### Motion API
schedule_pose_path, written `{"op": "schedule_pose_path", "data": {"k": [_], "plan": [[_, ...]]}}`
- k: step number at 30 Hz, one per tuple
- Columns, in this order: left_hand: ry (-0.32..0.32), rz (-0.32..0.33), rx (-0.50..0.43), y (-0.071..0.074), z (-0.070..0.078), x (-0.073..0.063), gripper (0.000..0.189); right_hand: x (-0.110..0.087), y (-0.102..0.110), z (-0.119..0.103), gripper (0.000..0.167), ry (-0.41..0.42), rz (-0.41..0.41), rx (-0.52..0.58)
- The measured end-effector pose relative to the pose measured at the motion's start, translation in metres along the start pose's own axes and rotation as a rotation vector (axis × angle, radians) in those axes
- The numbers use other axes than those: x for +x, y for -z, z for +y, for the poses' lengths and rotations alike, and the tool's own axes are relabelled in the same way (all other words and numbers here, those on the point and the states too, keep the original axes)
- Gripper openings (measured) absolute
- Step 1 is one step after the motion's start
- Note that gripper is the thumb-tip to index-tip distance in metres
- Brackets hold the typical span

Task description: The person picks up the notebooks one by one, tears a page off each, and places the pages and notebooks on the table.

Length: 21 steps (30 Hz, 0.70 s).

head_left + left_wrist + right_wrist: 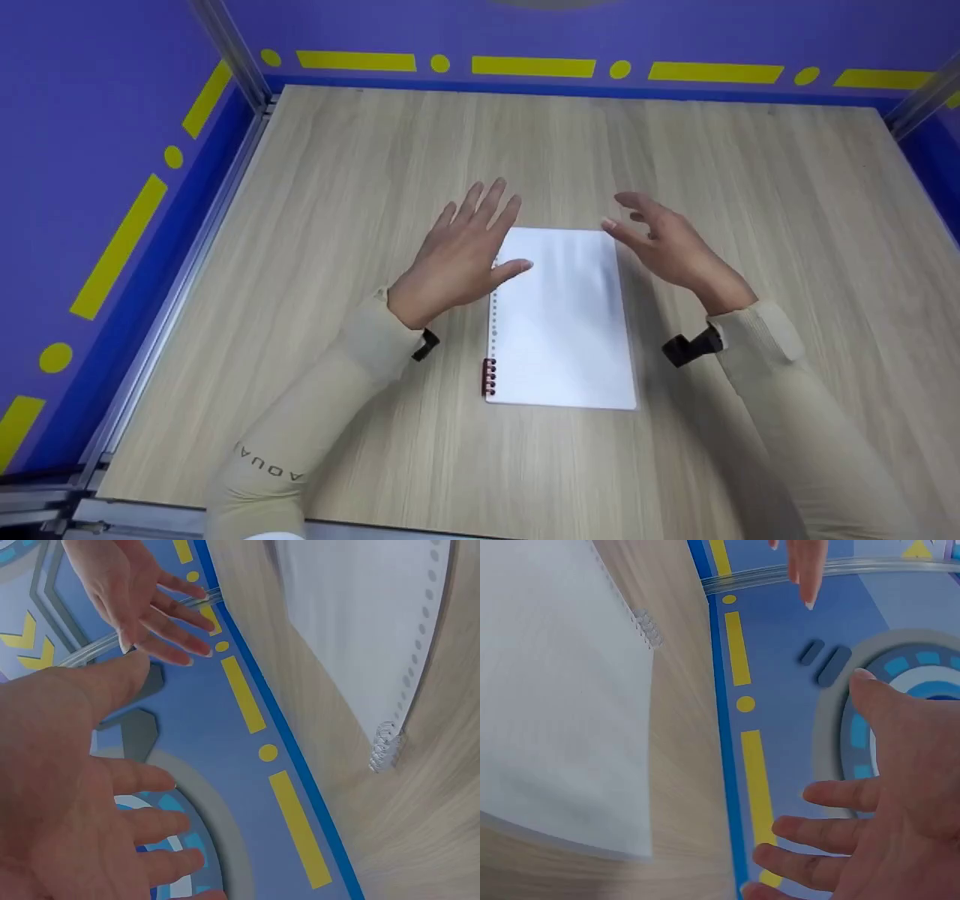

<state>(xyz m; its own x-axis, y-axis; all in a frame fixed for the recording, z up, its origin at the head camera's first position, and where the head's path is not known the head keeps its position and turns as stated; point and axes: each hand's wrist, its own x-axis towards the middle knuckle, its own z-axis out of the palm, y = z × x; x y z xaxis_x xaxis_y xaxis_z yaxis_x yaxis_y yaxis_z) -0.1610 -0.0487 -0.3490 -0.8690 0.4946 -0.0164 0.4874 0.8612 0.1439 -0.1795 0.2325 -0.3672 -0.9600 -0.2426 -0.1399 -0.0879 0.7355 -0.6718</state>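
A notebook [559, 337] lies open at a white page on the wooden table, with punched holes down its left edge. Dark red binding rings [489, 377] show at its lower left corner, and silvery rings [386, 746] at its far corner in the left wrist view. Over the page's upper left edge hovers my left hand [461, 262], fingers straight and thumb spread, holding nothing. My right hand [667, 244] is raised by the upper right corner, palm turned inward. The right wrist view shows its fingers [817, 836] extended and apart from the notebook [562, 705].
The wooden table [360, 187] extends around the notebook on all sides. Blue panels [420, 30] with yellow marks stand along the back and left, with a metal frame post [236, 52] at the back left corner. Black straps [691, 347] hang at both wrists.
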Motion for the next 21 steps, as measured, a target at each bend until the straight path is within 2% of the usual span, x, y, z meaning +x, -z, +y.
{"op": "schedule_pose_path", "data": {"k": [5,10,15,21], "plan": [[-0.033,-0.053,0.003,-0.008,-0.001,-0.003,0.087,0.004,-0.005,0.009,0.078,-0.023,-0.016,0.027],[-0.064,-0.17,-0.013,-0.014,0.001,-0.008,0.093,0.012,-0.012,0.014,0.077,-0.055,-0.02,-0.018],[-0.062,-0.264,-0.034,-0.025,0.005,-0.012,0.096,0.021,-0.02,0.022,0.073,-0.075,-0.031,-0.067],[-0.085,-0.293,-0.029,-0.041,0.012,-0.017,0.098,0.029,-0.026,0.029,0.072,-0.064,-0.033,-0.13]]}}
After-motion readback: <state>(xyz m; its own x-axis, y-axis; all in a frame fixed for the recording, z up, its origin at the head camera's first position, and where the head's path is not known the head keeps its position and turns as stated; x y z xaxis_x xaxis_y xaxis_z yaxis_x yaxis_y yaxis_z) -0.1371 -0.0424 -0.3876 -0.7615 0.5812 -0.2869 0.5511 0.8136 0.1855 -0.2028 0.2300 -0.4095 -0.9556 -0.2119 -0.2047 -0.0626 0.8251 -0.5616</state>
